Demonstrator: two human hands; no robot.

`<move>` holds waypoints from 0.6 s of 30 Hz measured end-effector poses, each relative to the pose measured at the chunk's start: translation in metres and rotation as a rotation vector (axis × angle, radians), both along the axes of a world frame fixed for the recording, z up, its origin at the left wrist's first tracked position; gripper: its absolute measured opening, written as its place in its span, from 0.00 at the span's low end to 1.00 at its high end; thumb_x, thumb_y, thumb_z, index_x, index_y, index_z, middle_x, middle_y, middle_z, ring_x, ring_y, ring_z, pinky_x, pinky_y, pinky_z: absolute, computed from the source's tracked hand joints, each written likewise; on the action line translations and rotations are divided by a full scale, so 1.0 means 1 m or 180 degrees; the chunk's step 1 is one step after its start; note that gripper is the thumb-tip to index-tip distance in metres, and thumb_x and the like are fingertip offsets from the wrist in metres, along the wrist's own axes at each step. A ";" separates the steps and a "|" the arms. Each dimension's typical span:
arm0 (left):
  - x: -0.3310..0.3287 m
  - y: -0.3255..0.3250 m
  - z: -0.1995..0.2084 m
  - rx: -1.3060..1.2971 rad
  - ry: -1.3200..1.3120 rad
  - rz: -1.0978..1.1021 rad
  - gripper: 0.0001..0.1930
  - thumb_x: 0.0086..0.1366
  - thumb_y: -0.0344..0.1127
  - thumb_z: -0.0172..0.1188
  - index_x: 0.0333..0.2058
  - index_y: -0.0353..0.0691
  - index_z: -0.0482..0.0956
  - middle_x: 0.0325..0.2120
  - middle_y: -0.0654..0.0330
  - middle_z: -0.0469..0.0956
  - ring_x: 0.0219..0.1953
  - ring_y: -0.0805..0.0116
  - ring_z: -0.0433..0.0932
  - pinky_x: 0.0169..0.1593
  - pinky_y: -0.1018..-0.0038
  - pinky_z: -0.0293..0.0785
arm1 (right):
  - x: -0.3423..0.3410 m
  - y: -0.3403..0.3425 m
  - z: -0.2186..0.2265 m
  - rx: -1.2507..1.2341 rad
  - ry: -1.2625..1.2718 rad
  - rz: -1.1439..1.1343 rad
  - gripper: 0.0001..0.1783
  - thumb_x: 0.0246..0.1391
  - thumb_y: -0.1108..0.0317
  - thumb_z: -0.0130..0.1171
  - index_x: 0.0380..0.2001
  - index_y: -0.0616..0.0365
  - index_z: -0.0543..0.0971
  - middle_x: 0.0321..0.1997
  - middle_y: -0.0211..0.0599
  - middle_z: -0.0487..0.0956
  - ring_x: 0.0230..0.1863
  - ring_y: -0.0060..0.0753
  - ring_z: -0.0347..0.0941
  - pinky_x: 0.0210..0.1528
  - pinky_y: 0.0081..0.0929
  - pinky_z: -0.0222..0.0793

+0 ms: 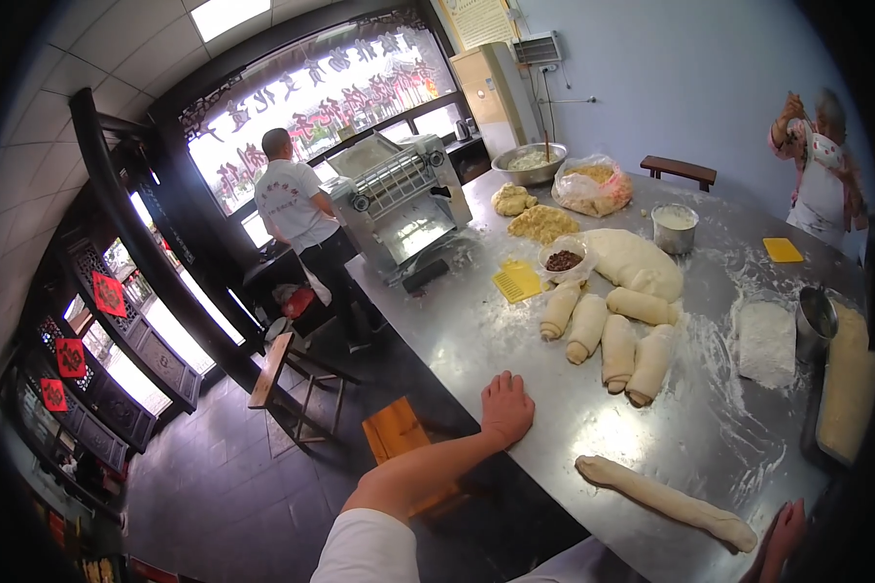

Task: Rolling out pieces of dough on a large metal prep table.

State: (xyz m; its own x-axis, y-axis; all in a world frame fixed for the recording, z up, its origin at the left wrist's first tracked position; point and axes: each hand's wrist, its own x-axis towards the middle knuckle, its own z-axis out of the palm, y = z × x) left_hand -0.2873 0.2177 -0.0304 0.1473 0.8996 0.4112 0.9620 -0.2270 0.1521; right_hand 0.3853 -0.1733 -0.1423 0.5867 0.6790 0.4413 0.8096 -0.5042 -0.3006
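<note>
A long rope of pale dough [666, 500] lies on the metal table near its front edge. My left hand [507, 410] leans on the table edge left of the rope, its fingers curled in and nothing visible in them. At the lower right, my right hand [786, 530] is beside the rope's right end, apart from it. It is seen edge-on and partly cut off by the dark rim, with its fingers stretched out. Several rolled dough pieces [617, 352] lie farther in, in front of a large dough mound [634, 264].
Around the dough are a bowl of dark red filling [565, 260], a yellow scraper [517, 281], crumbly yellow dough [542, 224], a metal pot [675, 229] and a flour block [767, 342]. A dough-rolling machine [399, 199] stands at the far left; one person [297, 199] is beside it, another [819, 175] at far right.
</note>
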 end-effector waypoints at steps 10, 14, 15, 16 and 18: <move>-0.005 0.001 -0.001 -0.0040 -0.0045 0.0090 0.20 0.64 0.39 0.56 0.52 0.37 0.75 0.58 0.45 0.71 0.62 0.47 0.68 0.64 0.51 0.62 | -0.039 0.019 0.033 0.0062 -0.0096 -0.0022 0.14 0.68 0.64 0.56 0.32 0.62 0.69 0.28 0.57 0.74 0.30 0.64 0.72 0.31 0.52 0.65; -0.002 0.001 0.001 -0.0007 -0.0097 0.0048 0.20 0.64 0.39 0.56 0.52 0.36 0.75 0.58 0.45 0.71 0.62 0.47 0.68 0.65 0.50 0.63 | -0.031 0.016 0.026 0.0094 -0.0085 0.0014 0.12 0.68 0.64 0.56 0.33 0.62 0.72 0.27 0.56 0.74 0.29 0.62 0.71 0.33 0.48 0.66; -0.002 0.001 0.001 0.0009 -0.0080 0.0043 0.20 0.64 0.39 0.56 0.52 0.36 0.75 0.58 0.46 0.71 0.62 0.47 0.69 0.64 0.50 0.63 | -0.030 0.015 0.025 0.0194 -0.0177 0.0029 0.12 0.68 0.64 0.56 0.33 0.62 0.72 0.27 0.56 0.74 0.29 0.62 0.72 0.32 0.49 0.66; -0.002 0.001 0.001 0.0020 -0.0057 0.0046 0.20 0.64 0.39 0.56 0.52 0.36 0.75 0.58 0.46 0.72 0.62 0.47 0.69 0.64 0.50 0.63 | -0.032 0.016 0.026 0.0197 -0.0178 0.0034 0.12 0.68 0.64 0.56 0.33 0.62 0.72 0.27 0.56 0.74 0.29 0.62 0.72 0.32 0.49 0.66; -0.004 0.000 0.001 0.0028 -0.0053 0.0060 0.20 0.64 0.39 0.56 0.52 0.37 0.75 0.58 0.46 0.72 0.62 0.47 0.69 0.64 0.50 0.63 | -0.034 0.018 0.029 0.0148 -0.0191 0.0006 0.12 0.68 0.65 0.56 0.34 0.62 0.72 0.28 0.55 0.75 0.31 0.62 0.73 0.33 0.49 0.66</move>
State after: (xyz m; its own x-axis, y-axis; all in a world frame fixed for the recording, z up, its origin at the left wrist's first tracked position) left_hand -0.2918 0.2178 -0.0290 0.1234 0.8985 0.4214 0.9634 -0.2103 0.1663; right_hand 0.3512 -0.1556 -0.1138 0.5569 0.6580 0.5068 0.8278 -0.4893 -0.2744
